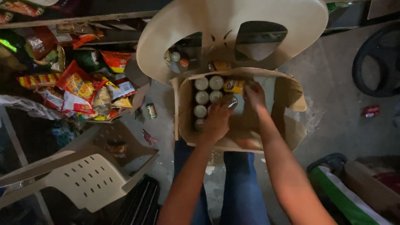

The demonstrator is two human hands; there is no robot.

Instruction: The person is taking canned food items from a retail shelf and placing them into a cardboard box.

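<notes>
Reaching down into an open cardboard box (pixel 291 133), both of the person's hands work among drink cans. The box sits near the centre of the view, just above the person's blue-trousered knees (pixel 239 183), with its flaps folded outward.

The left hand (pixel 216 121) lies palm down inside the box, fingers curled over a can (pixel 232 101) at its fingertips; whether it truly clasps that can or only rests on it cannot be told, since the hand covers most of it. The right hand (pixel 255 95) is at one o'clock from the left hand, its fingers closed about a yellow can (pixel 233 86) lying on its side at the far edge of the box.

Standing cans (pixel 202 98) with silver tops fill the box's left side in two short rows, at ten o'clock from the left hand and touching one another. The right half of the box floor shows bare cardboard.

A pale plastic chair (pixel 291 25) stands at twelve o'clock beyond the box, its back facing the camera. A second pale chair (pixel 83 179) lies tipped at eight o'clock. A heap of bright snack packets (pixel 79 89) spreads at nine to ten o'clock, and a lone green can (pixel 151 111) stands on the concrete floor between the heap and the box. A dark tyre (pixel 375 62) rests at two o'clock.
</notes>
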